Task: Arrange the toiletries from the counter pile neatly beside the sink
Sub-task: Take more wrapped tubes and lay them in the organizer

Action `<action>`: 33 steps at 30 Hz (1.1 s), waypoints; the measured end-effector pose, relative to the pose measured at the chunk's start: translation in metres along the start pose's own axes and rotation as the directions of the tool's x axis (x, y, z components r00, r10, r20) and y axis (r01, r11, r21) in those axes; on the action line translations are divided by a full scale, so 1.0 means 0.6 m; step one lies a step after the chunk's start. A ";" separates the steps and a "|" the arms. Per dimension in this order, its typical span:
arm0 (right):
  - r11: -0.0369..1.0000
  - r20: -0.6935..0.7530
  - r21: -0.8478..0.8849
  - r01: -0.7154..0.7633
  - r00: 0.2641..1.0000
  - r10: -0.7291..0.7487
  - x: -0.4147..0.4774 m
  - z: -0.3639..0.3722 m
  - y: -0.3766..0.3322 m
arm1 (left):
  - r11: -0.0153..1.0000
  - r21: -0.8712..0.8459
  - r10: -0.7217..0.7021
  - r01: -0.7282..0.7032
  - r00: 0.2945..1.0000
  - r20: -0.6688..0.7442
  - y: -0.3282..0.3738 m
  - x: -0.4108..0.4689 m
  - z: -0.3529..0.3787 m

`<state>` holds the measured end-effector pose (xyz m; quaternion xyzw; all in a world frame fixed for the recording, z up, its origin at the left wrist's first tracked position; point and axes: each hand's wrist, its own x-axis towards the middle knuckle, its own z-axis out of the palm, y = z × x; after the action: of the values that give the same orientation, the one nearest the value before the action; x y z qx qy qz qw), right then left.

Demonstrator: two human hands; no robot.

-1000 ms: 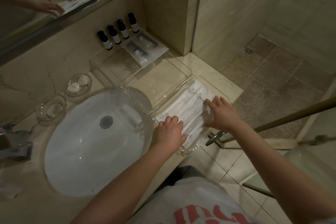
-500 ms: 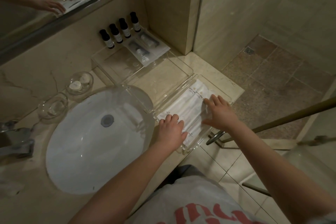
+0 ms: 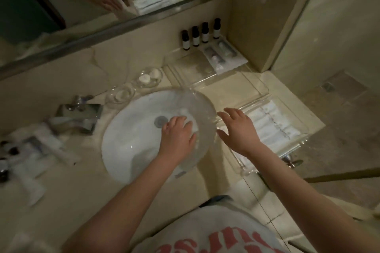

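Both grips were released: the left hand (image 3: 178,135) hung spread over the sink (image 3: 127,146), the right hand (image 3: 239,131) open just beside the clear tray (image 3: 298,121) of white packets (image 3: 271,125), holding nothing. The remaining pile of toiletries (image 3: 30,158) lay on the bench well to the left, beyond the faucet (image 3: 80,115). Its tubes ran roughly front to back, so the left hand looked nearer for the next reach.

The person wears a white T-shirt (image 3: 216,230) with red lettering; both forearms are bare, without sleeves.
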<state>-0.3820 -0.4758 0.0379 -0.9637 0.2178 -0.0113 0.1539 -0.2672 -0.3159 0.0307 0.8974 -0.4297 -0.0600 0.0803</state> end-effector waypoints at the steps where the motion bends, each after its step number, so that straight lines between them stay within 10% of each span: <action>1: 0.999 0.011 -0.006 0.039 0.999 -0.039 0.004 0.008 -0.023 | 0.999 0.004 -0.045 0.045 0.999 -0.004 -0.026 -0.017 -0.005; 9: 0.950 0.151 -0.040 0.310 0.942 -0.301 0.011 0.084 -0.229 | 0.910 -0.028 -0.414 0.415 0.910 0.020 -0.212 -0.191 -0.025; 23: 0.681 0.537 -0.006 0.732 0.577 -0.616 0.008 0.234 -0.548 | 0.491 0.018 -0.868 0.871 0.488 0.096 -0.443 -0.503 -0.022; 33: 0.860 0.453 -0.005 0.511 0.768 -0.453 0.120 0.301 -0.688 | 0.203 -0.102 -0.950 0.974 0.221 0.220 -0.520 -0.510 -0.013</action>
<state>-0.1291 -0.0998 -0.0128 -0.9723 -0.0770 0.1797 0.1284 -0.2193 0.1166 -0.0108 0.9493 0.2278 -0.1920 0.1000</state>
